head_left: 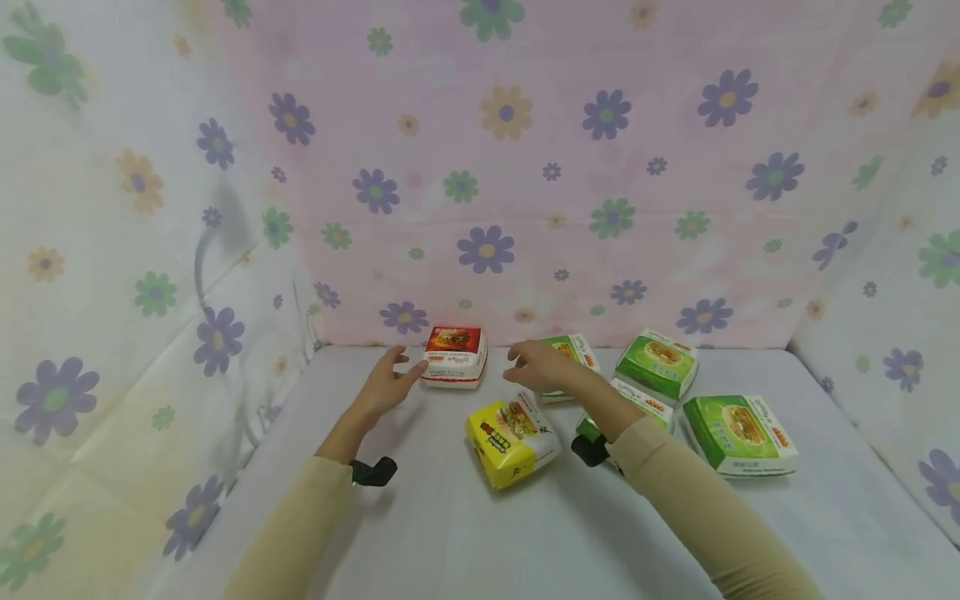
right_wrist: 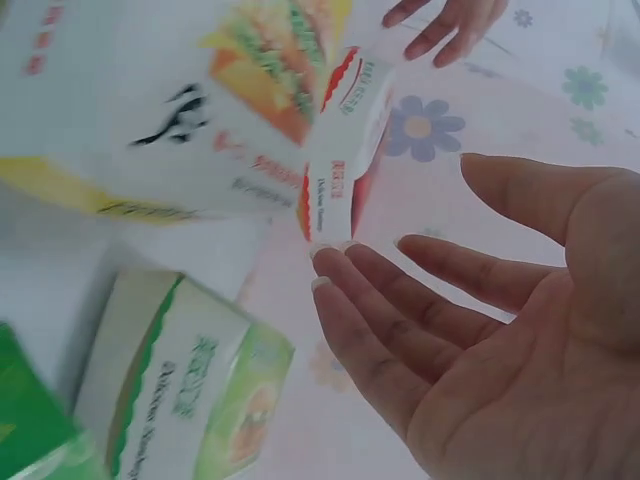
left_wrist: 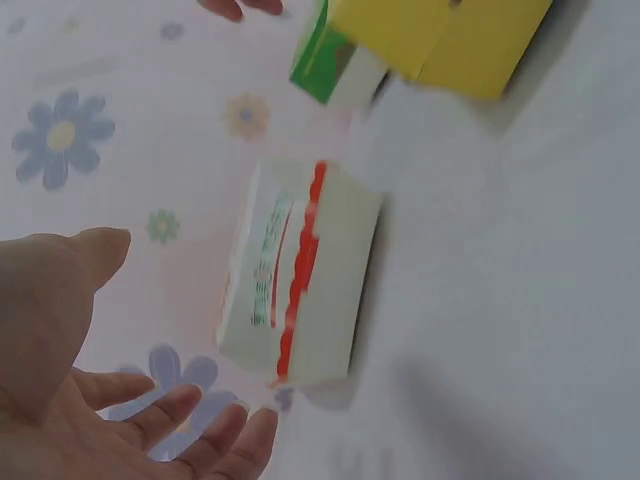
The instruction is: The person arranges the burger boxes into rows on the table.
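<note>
A red-and-white burger box [head_left: 454, 358] sits near the back of the table, between my two hands. My left hand [head_left: 385, 385] is just left of it with thumb and fingers spread; in the left wrist view a gap separates the fingers from the box [left_wrist: 300, 275]. To the box's right hovers my right hand [head_left: 543, 365], fingers extended and holding nothing, as the right wrist view confirms. A yellow-and-white burger box [head_left: 513, 440] lies closer to me, below the right hand. Behind the right hand a green-and-white burger box [head_left: 573, 354] is partly hidden.
More green-and-white boxes stand on the right: one at the back [head_left: 658, 363], one partly under my right forearm [head_left: 643, 402], one farther right [head_left: 741, 435]. Flower-printed cloth [head_left: 487, 167] walls the white table [head_left: 450, 533] at the back and sides.
</note>
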Demonstrator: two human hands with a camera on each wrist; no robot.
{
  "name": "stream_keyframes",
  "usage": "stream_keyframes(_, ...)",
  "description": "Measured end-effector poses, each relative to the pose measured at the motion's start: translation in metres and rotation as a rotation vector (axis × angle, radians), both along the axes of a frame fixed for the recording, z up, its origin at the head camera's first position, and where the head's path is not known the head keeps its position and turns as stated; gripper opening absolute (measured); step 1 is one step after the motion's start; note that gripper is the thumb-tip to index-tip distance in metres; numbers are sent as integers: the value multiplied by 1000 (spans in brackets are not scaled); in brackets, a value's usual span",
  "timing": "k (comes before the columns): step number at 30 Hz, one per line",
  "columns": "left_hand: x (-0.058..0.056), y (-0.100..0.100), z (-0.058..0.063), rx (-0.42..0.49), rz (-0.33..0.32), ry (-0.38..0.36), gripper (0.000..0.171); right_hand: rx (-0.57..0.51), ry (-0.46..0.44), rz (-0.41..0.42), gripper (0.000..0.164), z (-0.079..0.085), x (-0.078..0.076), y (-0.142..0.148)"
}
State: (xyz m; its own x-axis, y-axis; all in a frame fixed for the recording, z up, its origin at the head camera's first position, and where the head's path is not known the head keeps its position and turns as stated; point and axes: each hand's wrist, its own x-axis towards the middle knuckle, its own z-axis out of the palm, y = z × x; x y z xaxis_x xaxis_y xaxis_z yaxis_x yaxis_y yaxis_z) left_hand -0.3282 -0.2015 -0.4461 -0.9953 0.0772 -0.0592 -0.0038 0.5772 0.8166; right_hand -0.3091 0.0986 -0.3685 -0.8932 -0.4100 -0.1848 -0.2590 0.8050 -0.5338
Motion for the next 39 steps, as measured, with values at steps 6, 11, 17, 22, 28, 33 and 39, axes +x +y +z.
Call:
stream_keyframes(6,30,16,3,15,-24,53,72,-14,13,19,46,-9,14,23)
stream_keyframes(11,54,31,0,22,-66,25,70,-59,-20,15,48,-18,23,33)
stream_keyframes(17,75,48,-10,31,-129,-73,73,-110,-47,-6,44,-32,30,37)
stream_keyframes(22,87,59,-14,75,-172,-127,82,-118,-39,7,47,-40,32,37)
stream_keyframes(28,90,71,-18,69,-210,-161,89,-133,-30,31,51,-44,32,36)
stream_keyframes(33,90,76,-22,55,-244,-172,84,-128,-47,48,55,-46,32,36)
stream_keyframes(39,91,78,-25,90,-256,-185,73,-154,-79,83,57,-52,32,37)
